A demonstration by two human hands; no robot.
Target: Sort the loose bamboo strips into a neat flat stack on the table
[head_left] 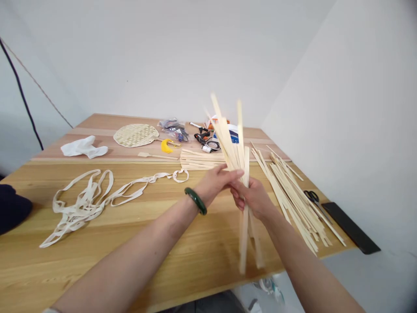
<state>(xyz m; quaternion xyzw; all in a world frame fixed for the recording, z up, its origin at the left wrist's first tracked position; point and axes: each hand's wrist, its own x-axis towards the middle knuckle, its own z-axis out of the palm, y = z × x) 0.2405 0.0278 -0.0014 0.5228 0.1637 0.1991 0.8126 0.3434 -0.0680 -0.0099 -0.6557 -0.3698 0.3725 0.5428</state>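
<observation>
Both my hands grip a bundle of long pale bamboo strips (233,143) held upright above the wooden table (156,234). My left hand (216,182), with a green bangle on its wrist, is closed around the strips from the left. My right hand (252,198) clasps the same bundle from the right, just below. The strips fan out at the top and hang down past the table's front edge.
A loose pile of more bamboo strips (293,195) lies to the right, with scissors (314,198) and a black flat bar (350,226) beyond. A tangle of flat cream bands (87,200) lies left. Further back: a woven fan (136,134), white cloth (83,147), stacked short strips (198,160), small tools.
</observation>
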